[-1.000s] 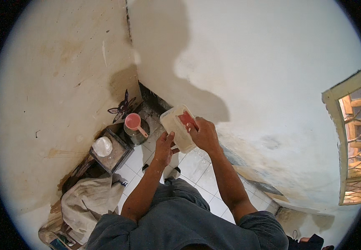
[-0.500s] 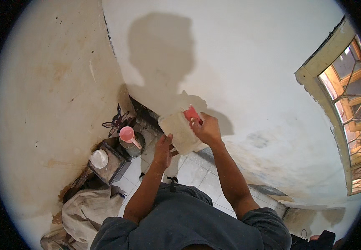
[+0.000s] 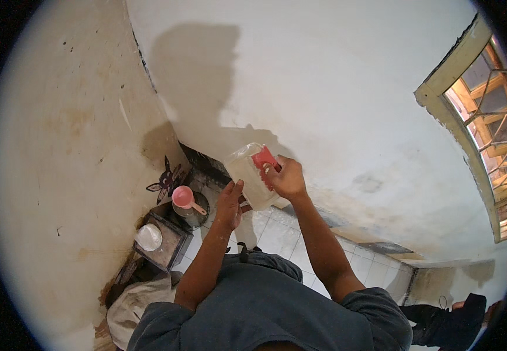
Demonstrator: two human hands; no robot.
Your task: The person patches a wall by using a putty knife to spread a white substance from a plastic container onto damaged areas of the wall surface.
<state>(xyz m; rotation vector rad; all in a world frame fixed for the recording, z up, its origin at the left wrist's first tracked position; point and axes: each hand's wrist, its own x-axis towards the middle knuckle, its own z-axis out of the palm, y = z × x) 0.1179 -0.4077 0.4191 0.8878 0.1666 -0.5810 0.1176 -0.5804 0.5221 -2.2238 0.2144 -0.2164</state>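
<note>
Right hand (image 3: 289, 178) closed around a flat red scraper (image 3: 263, 161), held over a translucent cream rectangular tub (image 3: 246, 175), frame centre, gripped by the left hand (image 3: 228, 206), contents indistinct, round pink dipper (image 3: 183, 196) set on a dark vessel (image 3: 194, 219), left of centre.

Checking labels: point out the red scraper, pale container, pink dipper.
Red scraper (image 3: 262, 159): head view, on its flat face.
Pale container (image 3: 241, 168): head view, left part.
Pink dipper (image 3: 182, 196): head view, on its cup.

White round object (image 3: 148, 237) on box (image 3: 172, 238); pink dipper (image 3: 182, 196) on round container (image 3: 190, 220).
</note>
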